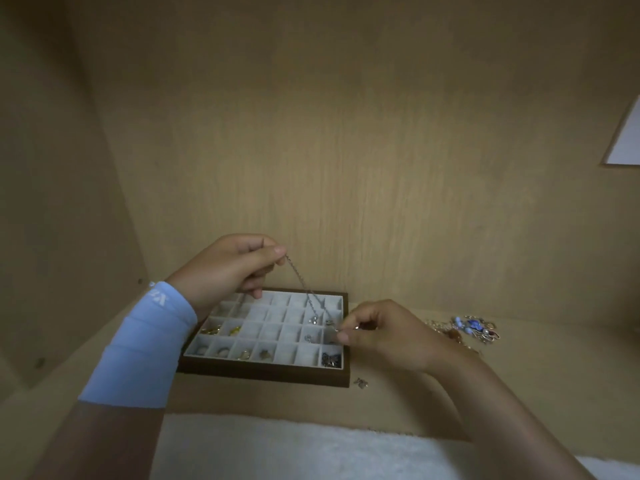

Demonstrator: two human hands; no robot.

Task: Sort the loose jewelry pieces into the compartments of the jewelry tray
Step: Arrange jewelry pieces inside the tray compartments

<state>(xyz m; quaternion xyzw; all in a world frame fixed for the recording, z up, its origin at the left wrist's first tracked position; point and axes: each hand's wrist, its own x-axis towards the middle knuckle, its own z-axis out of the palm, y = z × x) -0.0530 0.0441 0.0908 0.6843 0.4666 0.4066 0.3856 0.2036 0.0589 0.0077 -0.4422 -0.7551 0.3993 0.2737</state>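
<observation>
A brown jewelry tray (263,373) with a white grid of small compartments sits on the wooden shelf floor. Several compartments hold small gold and silver pieces. My left hand (228,268), raised above the tray's far left, pinches one end of a thin silver chain (301,284). The chain slopes down to the right across the tray. My right hand (377,336), at the tray's right edge, pinches its lower end. A pile of loose jewelry (474,329) with blue beads lies right of that hand. One small silver piece (361,382) lies by the tray's front right corner.
Wooden walls enclose the shelf at the back and left. A white fluffy surface (294,452) runs along the front below the shelf edge. A pale blue sleeve (142,348) covers my left forearm. A white panel (627,140) shows at the far right.
</observation>
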